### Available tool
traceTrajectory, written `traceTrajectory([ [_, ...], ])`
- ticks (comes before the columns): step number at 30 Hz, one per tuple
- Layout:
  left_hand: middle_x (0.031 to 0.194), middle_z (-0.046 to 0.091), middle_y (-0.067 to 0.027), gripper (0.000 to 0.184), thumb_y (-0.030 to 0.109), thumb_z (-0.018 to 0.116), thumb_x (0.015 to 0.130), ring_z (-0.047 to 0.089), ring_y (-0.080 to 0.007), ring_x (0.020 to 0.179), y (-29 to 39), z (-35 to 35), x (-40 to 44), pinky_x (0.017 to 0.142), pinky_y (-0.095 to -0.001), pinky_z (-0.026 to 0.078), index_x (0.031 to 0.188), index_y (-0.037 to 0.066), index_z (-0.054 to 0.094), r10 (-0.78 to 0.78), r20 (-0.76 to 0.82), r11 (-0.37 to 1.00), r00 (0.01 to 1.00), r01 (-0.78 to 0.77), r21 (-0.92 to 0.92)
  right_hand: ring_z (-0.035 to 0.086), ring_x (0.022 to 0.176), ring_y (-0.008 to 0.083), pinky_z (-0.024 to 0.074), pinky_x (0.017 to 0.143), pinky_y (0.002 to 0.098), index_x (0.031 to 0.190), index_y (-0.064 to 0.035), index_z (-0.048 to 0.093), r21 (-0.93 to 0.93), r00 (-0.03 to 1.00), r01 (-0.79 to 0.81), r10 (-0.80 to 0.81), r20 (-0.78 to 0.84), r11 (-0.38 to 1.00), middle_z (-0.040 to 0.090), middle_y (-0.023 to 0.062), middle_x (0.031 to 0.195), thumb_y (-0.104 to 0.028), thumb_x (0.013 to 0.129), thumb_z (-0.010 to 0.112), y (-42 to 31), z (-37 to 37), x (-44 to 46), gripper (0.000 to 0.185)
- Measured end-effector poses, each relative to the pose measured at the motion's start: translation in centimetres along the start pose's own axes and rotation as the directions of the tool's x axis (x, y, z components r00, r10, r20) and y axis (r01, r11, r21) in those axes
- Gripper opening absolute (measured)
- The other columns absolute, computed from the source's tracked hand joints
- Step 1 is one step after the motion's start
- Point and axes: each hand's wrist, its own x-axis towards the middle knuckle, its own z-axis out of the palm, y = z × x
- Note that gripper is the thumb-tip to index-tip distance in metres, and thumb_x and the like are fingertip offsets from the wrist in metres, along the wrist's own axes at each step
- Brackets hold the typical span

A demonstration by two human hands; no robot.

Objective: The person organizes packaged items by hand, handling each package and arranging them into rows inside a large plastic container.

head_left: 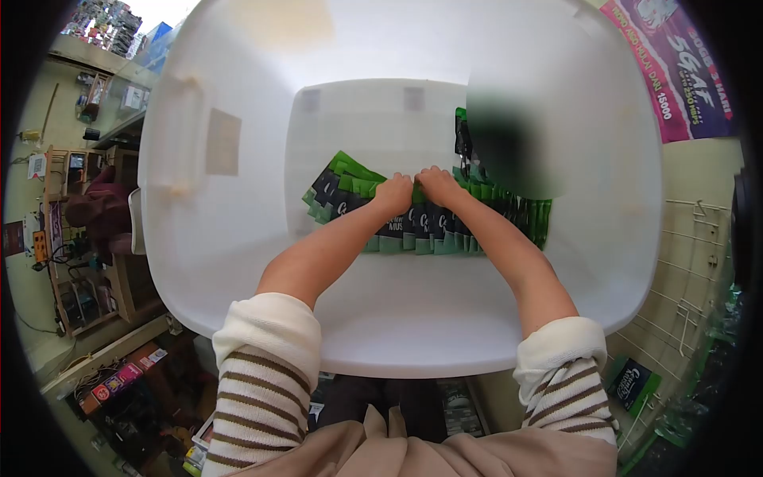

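Note:
Both arms reach down into a large white plastic tub [358, 342]. A row of green and black packets [429, 226] lies overlapping on its floor. My left hand [395, 193] is closed on the top edge of a packet in the middle of the row. Right beside it, my right hand [438, 186] pinches the top of a packet too. To the left, several packets fan out at a tilt. On the right, more packets stand close together against the tub's side, partly behind a dark blurred patch.
Wire racks [675, 270] stand on the right, with a green and black packet [633, 384] hanging low. A pink and purple banner [675, 71] is at the upper right. On the left are wooden shelves [119, 278] and a person in dark red [102, 208].

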Motion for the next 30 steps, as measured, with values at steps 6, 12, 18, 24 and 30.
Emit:
traceTrajectory([
  [6, 0.090, 0.052, -0.0168, 0.028, 0.019, 0.060, 0.076, 0.053, -0.0351, 0.088, -0.3, -1.2, -0.9, 0.073, -0.0426, 0.044, 0.093, 0.003, 0.046, 0.020, -0.127, 0.996, 0.992, -0.031, -0.081, 0.056, 0.084, 0.0274, 0.0436, 0.075, 0.0405, 0.079, -0.0054, 0.056, 0.065, 0.992, 0.117, -0.113, -0.050, 0.991, 0.059, 0.0109, 0.083, -0.006, 0.075, 0.049, -1.2, -3.0, -0.7, 0.009],
  [12, 0.085, 0.054, -0.0161, 0.028, 0.025, 0.060, 0.078, 0.053, -0.0318, 0.086, 0.9, -6.6, -4.4, 0.071, -0.0397, 0.043, 0.088, 0.002, 0.047, 0.222, -0.247, 0.955, 0.943, -0.262, -0.141, 0.056, 0.079, 0.0309, 0.0447, 0.070, 0.0371, 0.079, -0.0029, 0.054, 0.251, 0.954, 0.276, -0.233, -0.186, 0.928, 0.058, 0.0118, 0.081, -0.001, 0.074, 0.047, -4.6, -10.3, -4.2, 0.009],
  [18, 0.081, 0.060, -0.0180, 0.018, 0.013, 0.056, 0.083, 0.059, -0.0306, 0.076, 7.7, -18.1, -13.2, 0.065, -0.0352, 0.047, 0.085, 0.000, 0.044, 0.132, -0.287, 0.915, 0.949, -0.228, -0.333, 0.055, 0.079, 0.0300, 0.0445, 0.070, 0.0374, 0.082, -0.0020, 0.053, 0.046, 0.856, 0.338, -0.286, -0.431, 0.940, 0.058, 0.0116, 0.083, -0.006, 0.077, 0.055, -10.2, -20.0, -11.0, 0.007],
  [24, 0.081, 0.060, -0.0124, 0.011, 0.001, 0.053, 0.082, 0.059, -0.0185, 0.073, 17.1, -24.2, -23.0, 0.068, -0.0280, 0.045, 0.086, 0.001, 0.043, 0.143, -0.682, 0.506, 0.718, -0.645, -0.573, 0.055, 0.077, 0.0270, 0.0440, 0.069, 0.0341, 0.086, -0.0030, 0.054, 0.167, 0.581, 0.171, 0.038, -0.813, 0.971, 0.057, 0.0100, 0.081, -0.005, 0.077, 0.058, -17.3, -29.3, -25.5, 0.010],
  [30, 0.088, 0.058, -0.0096, 0.018, -0.003, 0.057, 0.078, 0.056, -0.0139, 0.080, 28.3, -21.2, -27.6, 0.072, -0.0259, 0.043, 0.089, 0.002, 0.045, 0.410, -0.628, 0.115, 0.661, -0.721, -0.684, 0.056, 0.070, 0.0147, 0.0442, 0.057, 0.0252, 0.089, -0.0034, 0.055, 0.437, 0.179, 0.036, 0.424, -0.888, 0.899, 0.056, 0.0058, 0.079, 0.000, 0.078, 0.059, -21.8, -26.5, -40.5, 0.011],
])
